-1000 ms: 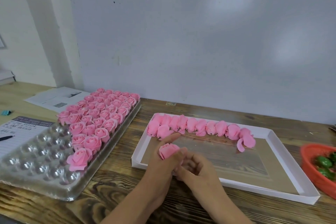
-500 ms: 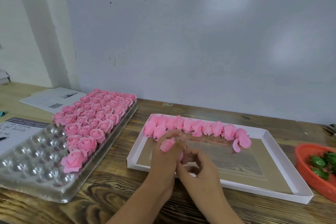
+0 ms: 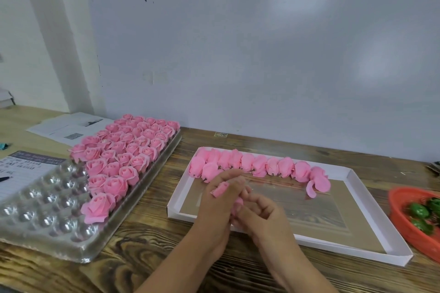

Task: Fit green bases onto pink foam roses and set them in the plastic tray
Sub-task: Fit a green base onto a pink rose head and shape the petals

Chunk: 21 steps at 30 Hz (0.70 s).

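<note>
My left hand (image 3: pixel 217 207) grips a pink foam rose (image 3: pixel 220 189), mostly hidden by the fingers, over the near-left corner of the white box. My right hand (image 3: pixel 260 215) meets it from the right, fingers curled against the rose's underside (image 3: pixel 238 203); whether a green base sits there I cannot tell. The clear plastic tray (image 3: pixel 45 211) lies at left, its far part filled with several pink roses (image 3: pixel 128 147), its near cups bare. Green bases (image 3: pixel 420 213) lie in an orange basket (image 3: pixel 404 228) at the right edge.
A shallow white cardboard box (image 3: pixel 371 202) holds a row of loose roses (image 3: pixel 257 165) along its far side. Papers (image 3: pixel 69 127) and a printed sheet (image 3: pixel 21 166) with a pen lie at far left. A white board stands behind the wooden table.
The rose has turned in my left hand so less of it shows. My right fingers have closed in against its underside. The view has shifted slightly.
</note>
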Tool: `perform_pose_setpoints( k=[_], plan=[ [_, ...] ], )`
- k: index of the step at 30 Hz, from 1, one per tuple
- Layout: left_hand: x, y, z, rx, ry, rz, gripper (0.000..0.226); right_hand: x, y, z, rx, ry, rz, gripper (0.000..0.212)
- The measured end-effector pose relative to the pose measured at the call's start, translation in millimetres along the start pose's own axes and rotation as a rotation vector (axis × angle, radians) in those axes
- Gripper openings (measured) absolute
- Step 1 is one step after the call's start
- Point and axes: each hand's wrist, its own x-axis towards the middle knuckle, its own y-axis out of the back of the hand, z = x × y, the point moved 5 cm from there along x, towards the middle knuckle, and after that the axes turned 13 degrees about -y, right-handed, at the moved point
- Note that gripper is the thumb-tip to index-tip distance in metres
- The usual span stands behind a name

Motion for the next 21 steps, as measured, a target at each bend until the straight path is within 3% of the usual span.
perform_pose_setpoints(
  k=[3,5,10,14,16,19,21],
  plan=[
    [3,0,-5,-0.073,0.030,0.092,0.011,-3,4,-2,-0.316,0.211,0.241,0.033],
    [4,-1,-7,-0.119,0.043,0.130,0.020,-5,1,0,-0.371,0.251,0.271,0.035],
    [7,4,-5,-0.138,0.015,0.101,0.037,3,-2,3,0.047,-0.016,0.005,0.036],
    [4,5,-7,-0.133,0.031,0.073,0.036,-2,-5,-1,0.039,-0.046,-0.066,0.028],
    [4,3,-7,-0.114,0.028,0.079,0.032,-3,-5,-3,-0.031,0.039,0.017,0.016],
    [6,-1,-7,-0.125,0.046,0.124,0.015,-5,2,-4,-0.325,0.224,0.238,0.036],
    [6,-3,-8,-0.159,0.055,0.158,0.006,-12,2,-8,-0.551,0.407,0.345,0.036]
  ],
)
